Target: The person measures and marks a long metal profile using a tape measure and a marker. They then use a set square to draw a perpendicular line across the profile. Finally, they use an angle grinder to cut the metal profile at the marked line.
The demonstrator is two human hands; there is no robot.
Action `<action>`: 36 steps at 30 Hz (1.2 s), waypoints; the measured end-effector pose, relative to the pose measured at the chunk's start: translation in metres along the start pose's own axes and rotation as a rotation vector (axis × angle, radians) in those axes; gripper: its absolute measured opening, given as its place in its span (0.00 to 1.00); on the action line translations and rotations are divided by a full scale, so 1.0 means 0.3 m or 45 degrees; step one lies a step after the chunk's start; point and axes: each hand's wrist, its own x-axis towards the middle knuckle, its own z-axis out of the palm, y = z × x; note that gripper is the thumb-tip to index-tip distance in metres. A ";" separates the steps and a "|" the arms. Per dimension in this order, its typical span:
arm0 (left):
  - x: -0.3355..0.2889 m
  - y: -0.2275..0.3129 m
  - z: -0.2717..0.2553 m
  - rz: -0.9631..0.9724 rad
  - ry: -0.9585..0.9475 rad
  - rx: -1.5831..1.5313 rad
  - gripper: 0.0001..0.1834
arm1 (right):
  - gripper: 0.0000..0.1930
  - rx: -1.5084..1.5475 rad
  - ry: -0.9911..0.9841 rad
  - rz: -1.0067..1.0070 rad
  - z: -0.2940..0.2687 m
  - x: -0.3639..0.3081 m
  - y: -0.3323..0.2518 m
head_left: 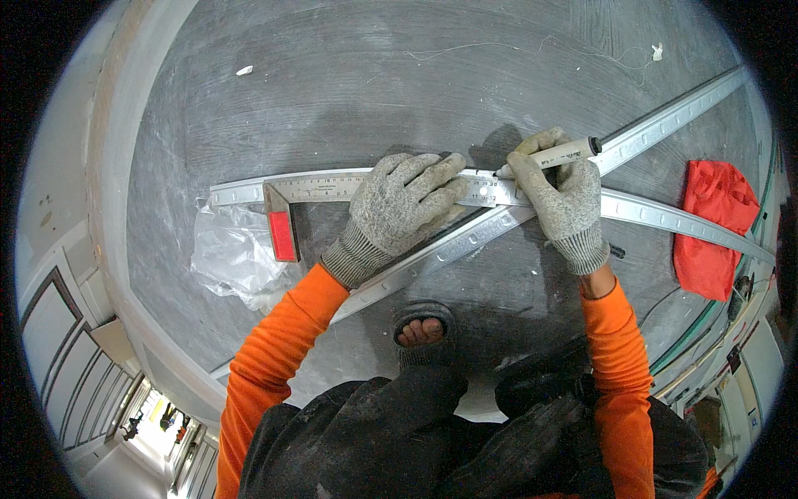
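Note:
My left hand (407, 204), in a grey knit glove, lies with its fingers stretched out over the blade of a try square (320, 190), pressing it down on a metal channel (652, 212). The square's stock, with a red patch, points toward me at the left. Pinched in my gloved right hand (565, 195) is a white marker (569, 153) with a dark back end. Its tip meets the channel at the blade's right end. A second metal channel (673, 121) crosses the first diagonally beneath my hands.
Clear plastic wrap (237, 254) lies by the square's stock. A red fabric piece (715, 229) lies at the right, under the channel's end. A small black object (617, 250) is near my right wrist. My foot (421, 332), in a dark sandal, stands on the grey floor (332, 91).

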 end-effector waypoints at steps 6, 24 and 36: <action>-0.001 0.000 -0.003 0.007 0.012 0.002 0.19 | 0.09 0.040 -0.004 0.007 0.002 0.004 -0.005; -0.009 -0.004 0.005 0.000 -0.002 0.000 0.20 | 0.12 -0.039 0.019 -0.057 0.001 0.000 0.000; -0.008 -0.005 0.001 0.016 -0.016 0.002 0.21 | 0.12 -0.067 0.013 -0.058 0.001 0.001 -0.001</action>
